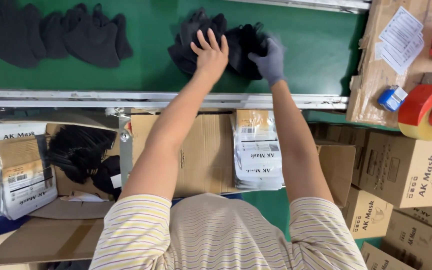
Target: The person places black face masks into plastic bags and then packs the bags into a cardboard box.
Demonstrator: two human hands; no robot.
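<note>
left hand [210,54]: open, flat on black masks [196,37] | right hand [271,62] (gloved): gripping same pile | green belt [151,60]

A stack of white and tan flat pouches [257,152] is lying on a flattened carton below the conveyor. More such pouches [16,167] are sitting at far left. Brown cardboard boxes [406,170] are standing stacked at right. White paper slips [401,34] are resting on cardboard at top right.
</note>
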